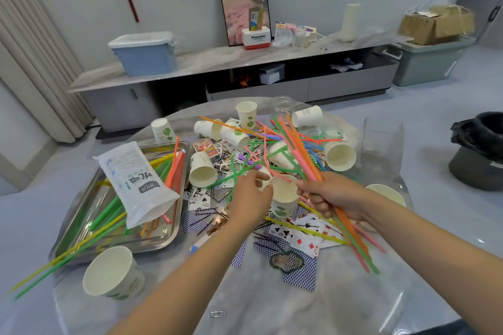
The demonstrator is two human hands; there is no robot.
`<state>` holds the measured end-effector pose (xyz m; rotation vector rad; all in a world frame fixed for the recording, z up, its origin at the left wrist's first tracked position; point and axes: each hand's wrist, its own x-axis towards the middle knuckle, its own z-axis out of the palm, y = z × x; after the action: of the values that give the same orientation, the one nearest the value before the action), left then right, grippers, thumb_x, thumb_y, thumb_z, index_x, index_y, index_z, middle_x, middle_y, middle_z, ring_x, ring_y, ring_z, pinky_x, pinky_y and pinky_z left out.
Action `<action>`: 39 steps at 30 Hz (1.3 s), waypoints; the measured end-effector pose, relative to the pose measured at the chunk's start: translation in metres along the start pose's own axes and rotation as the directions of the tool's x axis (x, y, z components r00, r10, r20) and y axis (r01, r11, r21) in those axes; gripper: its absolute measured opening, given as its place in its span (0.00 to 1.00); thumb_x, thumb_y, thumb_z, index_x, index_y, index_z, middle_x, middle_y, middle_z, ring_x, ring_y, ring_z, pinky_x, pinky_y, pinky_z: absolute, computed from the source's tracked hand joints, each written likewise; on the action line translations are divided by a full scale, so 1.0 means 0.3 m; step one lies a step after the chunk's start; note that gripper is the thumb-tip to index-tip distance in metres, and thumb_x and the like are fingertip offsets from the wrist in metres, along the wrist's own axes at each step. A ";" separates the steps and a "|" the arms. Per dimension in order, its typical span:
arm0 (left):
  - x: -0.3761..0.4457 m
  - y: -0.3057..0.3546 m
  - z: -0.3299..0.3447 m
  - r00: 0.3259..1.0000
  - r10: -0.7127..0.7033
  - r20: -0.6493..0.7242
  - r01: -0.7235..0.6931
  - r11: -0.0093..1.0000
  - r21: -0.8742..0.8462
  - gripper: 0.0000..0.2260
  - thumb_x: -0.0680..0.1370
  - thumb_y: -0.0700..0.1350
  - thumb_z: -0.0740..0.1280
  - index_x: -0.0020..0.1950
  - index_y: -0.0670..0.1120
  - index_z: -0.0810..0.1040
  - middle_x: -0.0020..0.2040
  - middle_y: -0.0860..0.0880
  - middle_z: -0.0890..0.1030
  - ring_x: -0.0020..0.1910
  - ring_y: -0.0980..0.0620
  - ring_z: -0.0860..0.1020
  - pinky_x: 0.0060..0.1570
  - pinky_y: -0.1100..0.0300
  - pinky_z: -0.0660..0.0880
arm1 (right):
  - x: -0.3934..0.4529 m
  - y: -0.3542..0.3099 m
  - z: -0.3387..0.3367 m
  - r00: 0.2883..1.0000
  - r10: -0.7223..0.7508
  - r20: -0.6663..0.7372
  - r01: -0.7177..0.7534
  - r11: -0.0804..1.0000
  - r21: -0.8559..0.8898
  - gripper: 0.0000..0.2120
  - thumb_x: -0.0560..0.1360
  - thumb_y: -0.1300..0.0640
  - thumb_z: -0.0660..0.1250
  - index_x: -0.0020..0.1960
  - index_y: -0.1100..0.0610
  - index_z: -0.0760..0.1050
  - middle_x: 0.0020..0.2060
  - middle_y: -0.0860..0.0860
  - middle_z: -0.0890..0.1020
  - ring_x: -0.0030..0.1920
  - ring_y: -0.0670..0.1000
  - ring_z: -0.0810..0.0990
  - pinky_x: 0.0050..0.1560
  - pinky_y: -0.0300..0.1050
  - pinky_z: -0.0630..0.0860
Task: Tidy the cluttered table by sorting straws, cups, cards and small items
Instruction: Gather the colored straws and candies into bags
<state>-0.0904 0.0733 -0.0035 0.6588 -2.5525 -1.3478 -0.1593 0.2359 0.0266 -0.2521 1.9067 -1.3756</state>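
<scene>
Right hand point(333, 196) curled round a bundle of straws point(304, 155), orange, pink and green, fanning up and away beyond the fist and trailing down past the wrist toward the near edge of the surface point(272, 302). Left hand point(251, 194) just beside it, thumb and fingertips at the rim of an upright paper cup point(284, 196) standing between both hands; probably pinching the rim, though the grip itself half hidden behind the knuckles. Under and around the cup, playing cards point(302, 239), some face up, some showing blue backs, mixed with dark hairpins point(209, 219). Below the right wrist, a green hair tie point(285, 262) lying on the cards. Beyond the hands, a heap of loose straws tangled with tipped paper cups, one on its side point(201, 170) just past the left hand, another point(340, 156) past the right. Left of the left hand, a metal tray point(152, 239) holding more straws, with a white plastic bag point(136, 182) lying across it. Nearer than the tray, one more cup point(113, 272) standing upright, well apart from both hands. Far right, on the floor, a bin with a black liner point(481, 149).
</scene>
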 end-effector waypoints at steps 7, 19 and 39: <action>0.067 0.029 0.074 0.975 0.124 0.183 -0.178 0.931 0.318 0.26 0.69 0.52 0.61 0.68 0.55 0.72 0.66 0.48 0.66 0.68 0.48 0.62 0.66 0.52 0.61 | 0.115 0.071 -0.076 0.976 0.017 -0.218 -0.089 0.941 -0.326 0.08 0.77 0.60 0.63 0.42 0.59 0.65 0.24 0.54 0.68 0.22 0.51 0.66 0.24 0.41 0.66; 0.122 -0.042 0.006 0.961 0.175 0.212 -0.261 0.824 0.502 0.17 0.76 0.35 0.61 0.62 0.48 0.79 0.64 0.46 0.70 0.62 0.43 0.72 0.56 0.56 0.69 | 0.188 0.203 -0.051 0.922 -0.047 -0.384 -0.227 0.738 -0.636 0.14 0.69 0.54 0.74 0.44 0.54 0.69 0.39 0.50 0.76 0.40 0.52 0.76 0.33 0.41 0.68; 0.020 -0.008 -0.082 0.989 0.122 0.086 -0.146 0.915 0.377 0.15 0.81 0.50 0.56 0.64 0.50 0.76 0.59 0.46 0.74 0.57 0.47 0.74 0.63 0.50 0.66 | 0.143 0.067 -0.035 0.983 0.171 -0.068 -0.184 0.909 -0.375 0.09 0.70 0.55 0.69 0.33 0.56 0.78 0.26 0.47 0.81 0.27 0.43 0.77 0.30 0.32 0.72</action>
<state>-0.0864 0.0511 0.0084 0.4924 -2.8798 -0.8425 -0.1911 0.2278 -0.0094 -0.2363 2.1596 -0.8874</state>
